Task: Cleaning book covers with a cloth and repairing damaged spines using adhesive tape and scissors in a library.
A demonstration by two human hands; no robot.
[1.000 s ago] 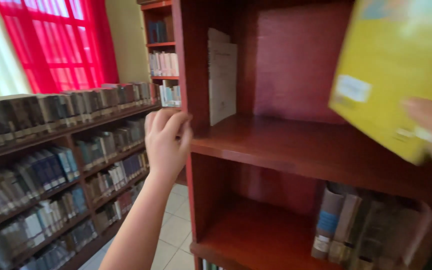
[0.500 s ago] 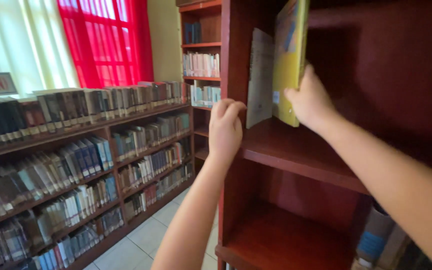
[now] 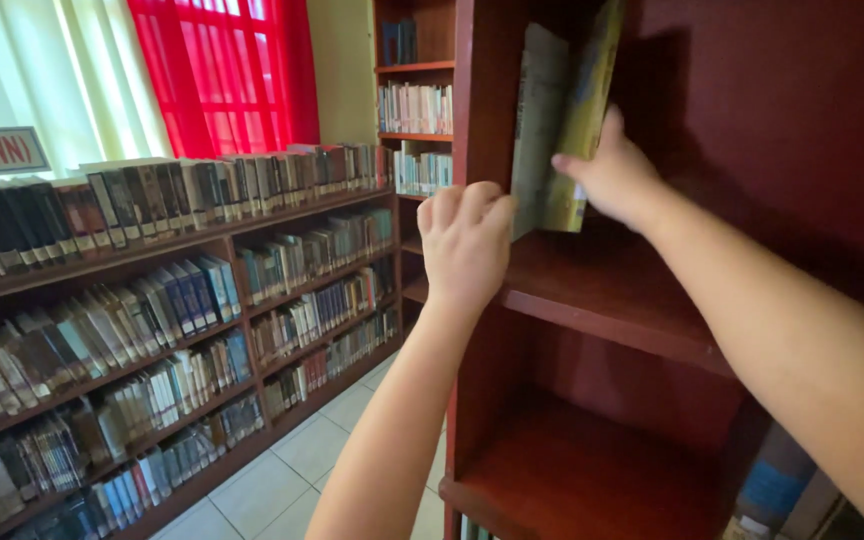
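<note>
- The right hand [image 3: 612,175] presses a yellow book [image 3: 582,120] upright at the left end of the red wooden shelf [image 3: 612,285], fingers flat together against its cover, thumb under the lower edge.
- A grey book [image 3: 537,120] stands just beside it, against the bookcase's side wall [image 3: 477,100].
- The left hand [image 3: 464,240] curls its fingers together over the shelf's front left corner.
- Low bookcases [image 3: 152,300] full of books line the left wall below a red curtain [image 3: 227,70].
</note>
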